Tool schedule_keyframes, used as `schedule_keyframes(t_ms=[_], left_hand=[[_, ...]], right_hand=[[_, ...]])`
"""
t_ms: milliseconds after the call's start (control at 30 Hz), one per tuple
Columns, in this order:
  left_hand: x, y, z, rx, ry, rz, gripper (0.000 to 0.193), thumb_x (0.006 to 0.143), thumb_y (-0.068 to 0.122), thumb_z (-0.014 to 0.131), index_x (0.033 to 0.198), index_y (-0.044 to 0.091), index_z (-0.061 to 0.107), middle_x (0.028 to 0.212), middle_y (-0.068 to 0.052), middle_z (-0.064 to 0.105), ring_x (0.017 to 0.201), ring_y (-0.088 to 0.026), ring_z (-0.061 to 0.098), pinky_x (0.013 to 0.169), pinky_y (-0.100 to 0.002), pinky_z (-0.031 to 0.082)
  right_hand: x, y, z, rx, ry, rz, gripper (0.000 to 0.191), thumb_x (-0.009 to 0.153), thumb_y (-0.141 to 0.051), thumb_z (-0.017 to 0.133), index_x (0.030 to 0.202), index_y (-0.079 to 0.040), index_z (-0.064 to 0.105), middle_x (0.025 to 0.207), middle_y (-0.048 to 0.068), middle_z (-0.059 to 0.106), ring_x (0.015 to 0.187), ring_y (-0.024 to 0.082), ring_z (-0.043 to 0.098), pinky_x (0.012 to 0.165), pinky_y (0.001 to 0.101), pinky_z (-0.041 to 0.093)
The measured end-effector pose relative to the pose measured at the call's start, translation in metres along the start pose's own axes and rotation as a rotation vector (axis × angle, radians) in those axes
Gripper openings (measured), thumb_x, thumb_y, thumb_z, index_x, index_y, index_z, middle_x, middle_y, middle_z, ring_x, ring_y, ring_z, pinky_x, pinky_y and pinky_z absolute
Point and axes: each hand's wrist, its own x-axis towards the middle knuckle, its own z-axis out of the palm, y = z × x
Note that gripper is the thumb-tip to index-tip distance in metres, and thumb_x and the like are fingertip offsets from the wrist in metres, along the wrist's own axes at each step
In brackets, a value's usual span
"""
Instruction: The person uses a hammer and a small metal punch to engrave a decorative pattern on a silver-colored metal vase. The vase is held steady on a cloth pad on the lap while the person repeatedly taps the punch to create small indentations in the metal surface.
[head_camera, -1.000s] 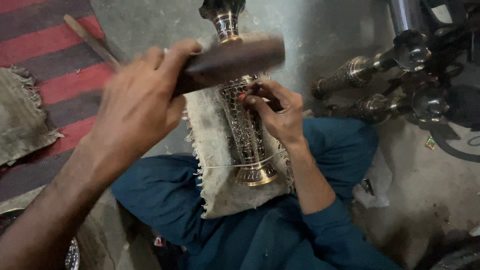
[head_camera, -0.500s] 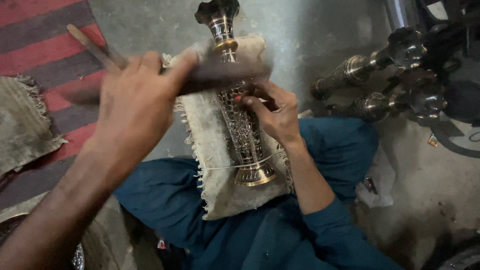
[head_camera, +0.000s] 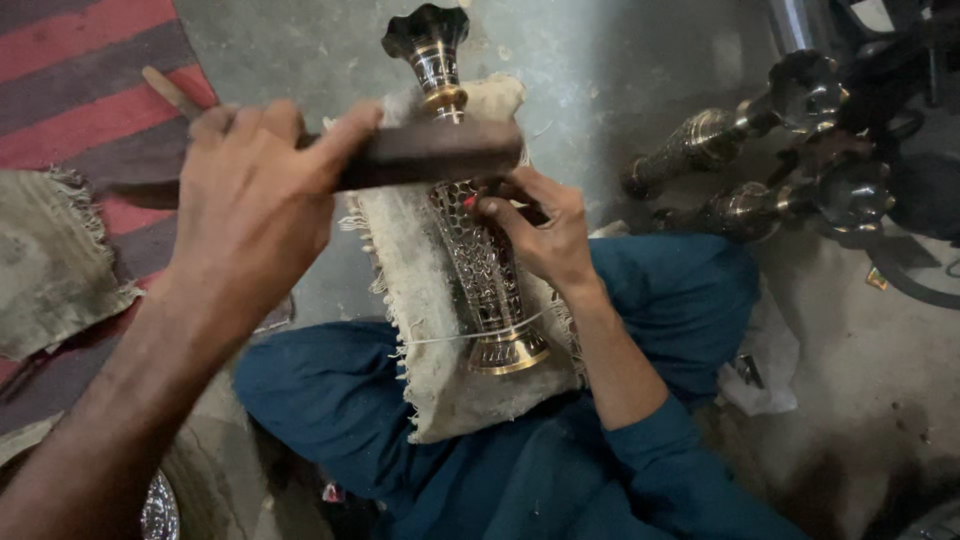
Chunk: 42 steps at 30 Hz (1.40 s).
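My left hand (head_camera: 250, 200) grips a wooden mallet (head_camera: 420, 155) just above the vase (head_camera: 480, 250), which lies on a cloth (head_camera: 430, 330) over my lap. My right hand (head_camera: 540, 230) pinches a small tool against it. More brass pieces (head_camera: 740, 170) lie beyond.

The brass vase (head_camera: 487, 262) gleams gold at its foot, its body silvery with a pierced lattice pattern and a dark, perhaps blackened, flared mouth. Beneath the vase lies an off-white frayed cloth (head_camera: 440, 350). Left of the vase, the rug (head_camera: 70, 90) is striped red and grey. The trousers (head_camera: 680, 300) below the vase are teal blue. The wooden block (head_camera: 425, 155) is dark brown.
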Motion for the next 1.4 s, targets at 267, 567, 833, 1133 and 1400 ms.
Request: schedule_keyframes(t_ms=[267,567,833,1133,1400], left_hand=[[0.003,0.002,0.004,0.100,0.117,0.036,0.048,0.108,0.011,0.059,0.152,0.030,0.052,0.097,-0.017,0.064,0.092,-0.034,0.066,0.087,-0.057,0.051],[-0.053,-0.008,0.048,-0.439,0.117,-0.203,0.068,0.079,0.008,0.072,0.143,0.013,0.051,0.100,-0.025,0.065,0.092,-0.045,0.066,0.078,-0.051,0.051],[-0.134,0.016,0.146,-0.819,-0.209,-0.550,0.075,0.074,0.012,0.074,0.145,0.011,0.048,0.099,-0.028,0.069,0.094,-0.042,0.071,0.082,-0.047,0.056],[-0.133,0.085,0.124,-0.643,0.308,-0.347,0.062,0.083,0.017,0.076,0.140,0.013,0.054,0.105,-0.022,0.064,0.098,-0.041,0.062,0.087,-0.047,0.051],[-0.119,0.147,0.143,-0.433,0.245,-0.013,0.061,0.085,0.010,0.067,0.143,0.026,0.060,0.078,-0.005,0.057,0.072,-0.027,0.062,0.072,-0.044,0.052]], right_hand=[[-0.001,0.001,0.002,0.081,0.006,-0.003,0.024,0.101,-0.001,0.069,0.125,-0.001,0.068,0.104,0.010,0.078,0.094,0.015,0.077,0.086,0.0266,0.064],[-0.001,0.026,-0.008,0.487,0.312,0.128,0.020,0.107,-0.014,0.060,0.123,-0.004,0.063,0.098,0.009,0.076,0.096,0.022,0.078,0.087,0.0389,0.070],[-0.017,0.045,-0.054,0.685,0.306,0.229,0.017,0.108,-0.011,0.063,0.123,-0.004,0.062,0.098,0.008,0.071,0.097,0.024,0.074,0.084,0.0319,0.062],[-0.001,0.036,-0.068,0.485,0.082,0.257,0.019,0.102,-0.003,0.064,0.120,0.000,0.061,0.101,0.012,0.074,0.094,0.023,0.076,0.085,0.0347,0.066],[0.036,0.010,-0.072,0.253,-0.174,0.123,0.025,0.099,0.004,0.067,0.123,0.002,0.063,0.102,0.013,0.076,0.097,0.020,0.075,0.088,0.0337,0.066]])
